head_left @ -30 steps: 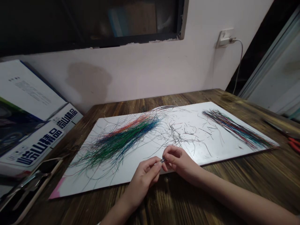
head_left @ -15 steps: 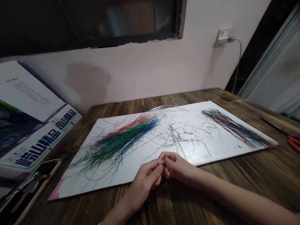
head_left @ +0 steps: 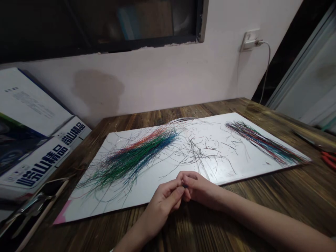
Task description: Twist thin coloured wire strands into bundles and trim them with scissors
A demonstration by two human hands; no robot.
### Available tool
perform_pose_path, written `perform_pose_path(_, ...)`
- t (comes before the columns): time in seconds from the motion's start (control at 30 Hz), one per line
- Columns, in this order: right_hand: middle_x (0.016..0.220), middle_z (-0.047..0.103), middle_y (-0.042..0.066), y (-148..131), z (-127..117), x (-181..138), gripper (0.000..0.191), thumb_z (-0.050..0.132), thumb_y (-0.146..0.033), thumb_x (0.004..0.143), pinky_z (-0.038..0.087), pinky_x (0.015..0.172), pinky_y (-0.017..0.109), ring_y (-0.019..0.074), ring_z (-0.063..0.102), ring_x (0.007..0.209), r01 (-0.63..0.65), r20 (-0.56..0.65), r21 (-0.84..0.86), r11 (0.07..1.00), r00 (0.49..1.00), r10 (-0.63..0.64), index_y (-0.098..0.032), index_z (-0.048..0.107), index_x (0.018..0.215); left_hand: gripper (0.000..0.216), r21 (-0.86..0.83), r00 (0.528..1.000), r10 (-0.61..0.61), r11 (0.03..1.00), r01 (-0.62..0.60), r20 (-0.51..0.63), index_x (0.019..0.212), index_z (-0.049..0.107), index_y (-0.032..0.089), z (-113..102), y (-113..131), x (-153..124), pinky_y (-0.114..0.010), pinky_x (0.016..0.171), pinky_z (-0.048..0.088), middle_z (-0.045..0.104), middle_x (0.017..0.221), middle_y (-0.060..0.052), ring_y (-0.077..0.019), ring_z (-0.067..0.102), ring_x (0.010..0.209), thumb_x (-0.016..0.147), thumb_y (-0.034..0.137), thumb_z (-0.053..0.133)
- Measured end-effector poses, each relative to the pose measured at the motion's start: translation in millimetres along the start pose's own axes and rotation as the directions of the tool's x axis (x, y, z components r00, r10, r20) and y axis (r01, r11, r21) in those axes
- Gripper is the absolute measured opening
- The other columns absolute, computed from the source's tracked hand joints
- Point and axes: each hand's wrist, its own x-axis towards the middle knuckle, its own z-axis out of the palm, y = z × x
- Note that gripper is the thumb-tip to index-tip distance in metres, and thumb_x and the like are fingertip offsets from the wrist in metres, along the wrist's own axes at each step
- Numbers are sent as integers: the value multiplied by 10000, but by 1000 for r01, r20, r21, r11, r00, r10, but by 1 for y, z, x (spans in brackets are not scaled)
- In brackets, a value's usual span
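Note:
My left hand (head_left: 166, 197) and my right hand (head_left: 195, 185) meet fingertip to fingertip at the near edge of a white board (head_left: 151, 190). Both are closed in a pinch. A tiny dark bluish bit shows between the fingers, too small to name. Beyond my left hand lies a thick bundle of thin wires (head_left: 136, 155), red, green and blue, with loose ends spread out. Short dark wire scraps (head_left: 195, 150) are scattered on the board just past my hands. A second bundle of coloured wires (head_left: 265, 141) lies along the board's right side.
The board rests on a dark wooden table (head_left: 262, 189). Red-handled pliers or cutters (head_left: 328, 159) lie at the right edge. Printed boxes (head_left: 47, 157) and a tray-like holder with metal tools (head_left: 34, 210) stand at the left. A wall socket with a plugged cable (head_left: 250, 41) is behind.
Both hands stay in nearly the same place, with a slight shift of the fingers. The small blue bit between them shows less than before.

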Motion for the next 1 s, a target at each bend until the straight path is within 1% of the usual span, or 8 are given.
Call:
perform_pose_path(0.2, 528, 546, -35, 0, 0, 0, 452, 663, -565, 740, 350, 555, 229, 87, 485, 488, -6, 16, 25, 1000, 1000, 5, -140, 580, 870, 334, -15, 1000, 17, 1000, -17, -17, 777, 589, 125, 0, -1, 0, -246, 461, 164, 357, 550, 47, -74, 234, 469, 917, 387, 436)
perform_pose_path(0.33, 548, 559, -29, -1, 1, -1, 412, 728, -476, 723, 347, 558, 221, 83, 493, 501, -10, 12, 20, 1000, 1000, 10, -128, 590, 895, 323, -29, 999, 24, 999, -25, -29, 771, 592, 128, -1, 1, -1, -243, 458, 167, 343, 543, 52, -73, 233, 467, 917, 371, 439)
perform_pose_path(0.5, 543, 564, -32, -1, 2, 0, 520, 645, -627, 712, 367, 553, 217, 83, 495, 489, -11, 5, 59, 998, 1000, 11, -147, 588, 905, 309, -31, 1000, 27, 999, -26, 4, 761, 582, 138, -1, 1, -1, -241, 451, 159, 316, 512, 68, -68, 218, 444, 925, 353, 434)
perform_pose_path(0.67, 539, 564, -34, -2, 1, -2, 328, 709, -395, 760, 344, 530, 197, 71, 496, 477, -41, 12, 66, 997, 999, 40, -129, 606, 922, 314, 4, 1000, 14, 1000, -14, 0, 766, 579, 137, 0, -2, -2, -239, 459, 185, 305, 513, 67, -76, 244, 459, 926, 361, 428)
perform_pose_path(0.7, 541, 565, -33, -2, 1, -2, 316, 695, -395, 772, 349, 538, 200, 73, 501, 483, -45, 16, 70, 997, 999, 44, -132, 607, 923, 317, 10, 1000, 19, 1000, -19, 0, 761, 580, 136, 0, -2, -2, -239, 460, 190, 316, 520, 64, -76, 252, 462, 925, 362, 428)
perform_pose_path(0.87, 579, 572, -21, -3, 2, -3, 454, 604, -575, 777, 393, 586, 235, 95, 525, 526, -48, 42, 75, 996, 998, 45, -151, 610, 939, 330, 2, 999, 34, 999, -34, -8, 743, 582, 134, 0, 1, -2, -232, 451, 190, 347, 526, 58, -70, 253, 460, 927, 359, 426)
perform_pose_path(0.93, 630, 583, -27, -3, 4, -3, 402, 710, -483, 729, 389, 576, 218, 76, 518, 528, -7, 23, 55, 998, 1000, 5, -163, 617, 955, 317, -17, 999, 29, 999, -29, -21, 752, 580, 137, -1, 1, -2, -228, 442, 172, 303, 503, 71, -69, 223, 451, 926, 358, 434)
perform_pose_path(1.0, 713, 608, -28, -5, 6, -3, 351, 789, -311, 686, 387, 578, 196, 57, 527, 559, 56, -13, 24, 998, 998, -56, -181, 630, 970, 298, -57, 999, 18, 998, -21, -40, 757, 566, 144, -2, 0, -2, -224, 434, 151, 256, 486, 84, -69, 189, 443, 920, 363, 446)
